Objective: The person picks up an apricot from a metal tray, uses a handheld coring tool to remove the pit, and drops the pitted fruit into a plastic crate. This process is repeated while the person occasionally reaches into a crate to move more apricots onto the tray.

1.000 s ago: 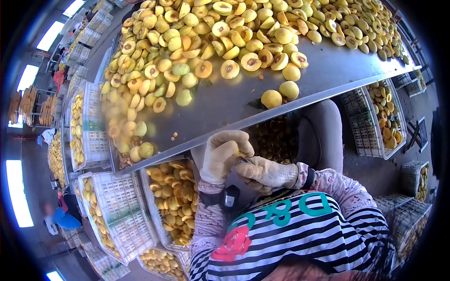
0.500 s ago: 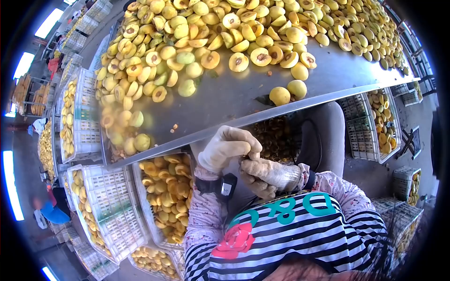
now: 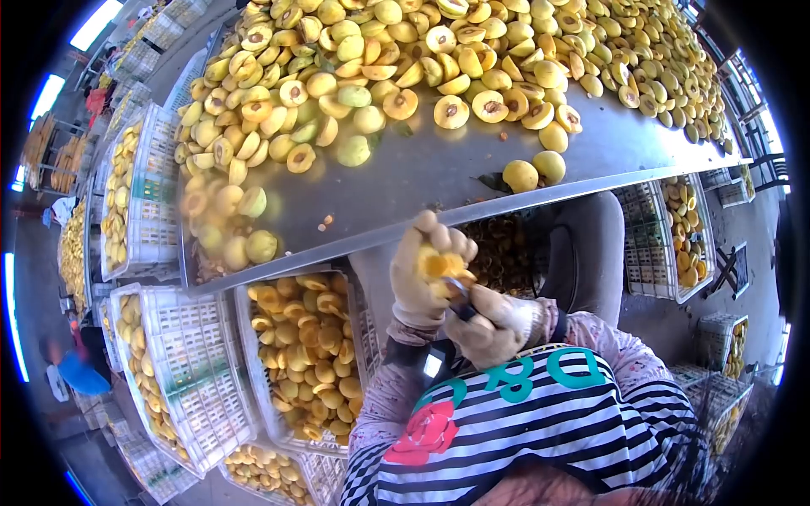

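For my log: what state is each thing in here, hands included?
Left hand: gloved, closed on fruit piece
Fruit piece: orange flesh showing
Right hand: gloved, closed on tool
Tool: metal end at fruit piece
Table: partly covered
Table fruit: heaped, many halved
White crates at left: holding fruit

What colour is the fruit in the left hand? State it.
The fruit is yellow-orange; it shows in the head view.

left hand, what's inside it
A yellow fruit sits in the gloved left hand, a metal tool at its edge; the fruit's far side and palm behind are covered.
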`<state>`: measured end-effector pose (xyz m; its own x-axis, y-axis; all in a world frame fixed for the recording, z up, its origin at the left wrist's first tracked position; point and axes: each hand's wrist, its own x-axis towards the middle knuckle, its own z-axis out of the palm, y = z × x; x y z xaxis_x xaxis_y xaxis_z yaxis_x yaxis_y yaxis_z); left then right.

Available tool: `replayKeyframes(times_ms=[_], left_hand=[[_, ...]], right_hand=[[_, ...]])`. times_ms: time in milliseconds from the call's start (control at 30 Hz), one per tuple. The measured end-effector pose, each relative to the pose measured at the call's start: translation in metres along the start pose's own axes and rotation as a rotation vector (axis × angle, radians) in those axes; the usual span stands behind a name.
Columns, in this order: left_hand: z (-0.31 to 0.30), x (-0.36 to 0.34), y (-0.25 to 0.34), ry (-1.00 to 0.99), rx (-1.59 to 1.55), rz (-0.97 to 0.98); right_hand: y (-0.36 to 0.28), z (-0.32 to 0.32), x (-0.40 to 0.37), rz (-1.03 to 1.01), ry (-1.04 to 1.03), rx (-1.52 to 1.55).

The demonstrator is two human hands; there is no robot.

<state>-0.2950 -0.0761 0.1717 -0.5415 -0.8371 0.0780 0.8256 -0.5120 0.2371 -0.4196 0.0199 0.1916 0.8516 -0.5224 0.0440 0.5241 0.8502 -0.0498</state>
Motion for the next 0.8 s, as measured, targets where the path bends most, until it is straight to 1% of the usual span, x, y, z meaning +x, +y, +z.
replayKeyframes(times_ms=[33,67,133,167,200,267,300,333,400,433,467,500,533,567,600,667,700,733,767,800], left_hand=[[0.0,-0.002,0.003,0.201,-0.044,0.036],[0.002,-0.006,0.008,0.402,-0.083,0.063],[0.012,-0.019,0.014,0.429,0.074,0.024],[0.007,-0.024,0.015,0.384,0.061,0.016],[0.009,-0.029,0.013,0.417,0.18,0.046],[0.022,-0.038,0.006,0.475,0.422,0.097],[0.012,-0.046,0.001,0.312,1.278,0.231],[0.014,-0.05,0.005,0.275,1.547,0.243],[0.023,-0.047,0.001,0.485,0.538,0.084],[0.015,-0.048,-0.005,0.411,0.947,0.204],[0.004,-0.051,-0.007,0.299,1.371,0.305],[-0.007,-0.054,-0.009,0.234,1.778,0.473],[-0.032,-0.058,-0.02,0.148,1.97,0.712],[-0.016,-0.048,-0.024,0.12,1.76,0.783],[-0.009,-0.04,-0.023,0.126,1.784,0.819],[-0.003,-0.032,-0.023,0.232,1.825,0.76],[-0.001,-0.028,-0.023,0.29,1.747,0.674],[0.004,-0.026,-0.024,0.349,1.546,0.576],[-0.004,-0.028,-0.022,0.284,1.072,0.391],[0.005,-0.031,-0.007,0.297,1.05,0.194]], right_hand=[[-0.01,0.013,0.002,0.013,-0.105,-0.12],[-0.012,0.013,-0.002,-0.043,-0.001,-0.216],[-0.021,0.021,-0.007,0.196,0.552,-0.684],[-0.016,0.026,-0.001,0.031,0.579,-1.007],[-0.011,0.032,0.004,-0.123,0.666,-1.345],[-0.015,0.059,0.01,-0.287,0.959,-1.624],[-0.015,0.039,0.007,-0.488,0.997,-1.766],[-0.019,0.03,0.01,-0.513,1.073,-1.834],[-0.022,0.019,0.016,-0.434,1.187,-1.948],[-0.021,0.018,0.017,-0.373,1.184,-1.999],[-0.019,0.014,0.018,-0.384,1.227,-1.976],[-0.018,0.005,0.017,-0.391,1.246,-1.953],[-0.018,-0.007,0.018,-0.394,1.255,-1.931],[-0.022,-0.032,0.017,-0.529,1.25,-1.898],[-0.023,-0.052,0.019,-0.662,1.253,-1.851],[-0.019,-0.034,0.031,-0.912,0.925,-1.242],[-0.021,-0.039,0.026,-0.775,0.962,-0.97],[-0.023,0.016,0.014,-0.377,0.924,-0.604],[-0.023,0.002,0.001,-0.3,0.547,-0.376],[-0.025,-0.014,-0.013,-0.217,0.175,-0.14]])
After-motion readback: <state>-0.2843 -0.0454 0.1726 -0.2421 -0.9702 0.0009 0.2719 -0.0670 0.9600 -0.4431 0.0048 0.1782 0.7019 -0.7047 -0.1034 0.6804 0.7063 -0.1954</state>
